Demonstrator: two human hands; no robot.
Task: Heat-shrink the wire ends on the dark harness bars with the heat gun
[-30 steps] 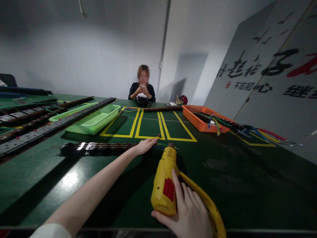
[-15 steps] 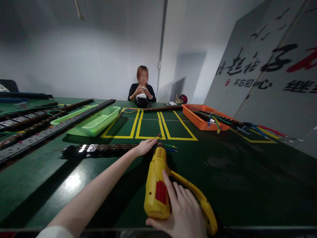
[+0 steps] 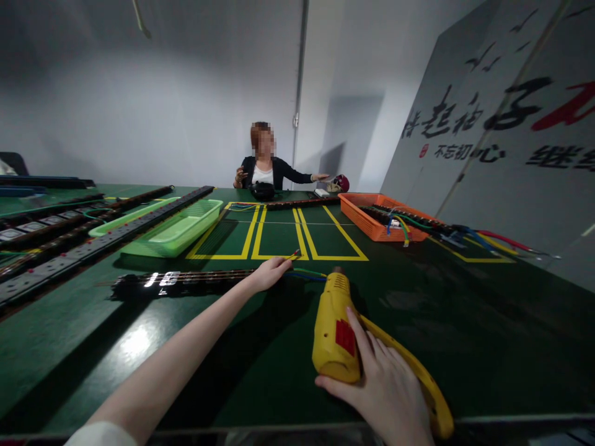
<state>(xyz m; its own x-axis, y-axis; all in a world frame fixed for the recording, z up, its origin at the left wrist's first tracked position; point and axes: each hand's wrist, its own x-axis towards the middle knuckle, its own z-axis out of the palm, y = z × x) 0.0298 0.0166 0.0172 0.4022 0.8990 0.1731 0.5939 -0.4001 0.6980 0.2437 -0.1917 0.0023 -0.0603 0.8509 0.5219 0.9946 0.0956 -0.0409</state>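
A yellow heat gun [image 3: 333, 334] with a red label lies in the grip of my right hand [image 3: 379, 378], its dark nozzle pointing away from me. My left hand [image 3: 269, 274] is closed on a thin wire [image 3: 294, 254], whose reddish tip sticks out past the fingers. Beyond those fingers, green and blue wires [image 3: 309, 274] run right toward the nozzle. A long black strip assembly [image 3: 186, 279] with copper-coloured bars lies on the green table, and my left forearm crosses in front of its right end.
On the left, a light green basket [image 3: 186, 232] sits under a long socket strip [image 3: 93, 248]. An orange basket [image 3: 360, 220] holds strips with coloured wires on the right. Yellow tape frames [image 3: 255, 232] mark the table. Across it sits a person [image 3: 264, 167], one arm stretched sideways.
My right hand has moved the heat gun to the right, away from my left hand. The person opposite has parted their hands and reached one arm out toward the right of the view.
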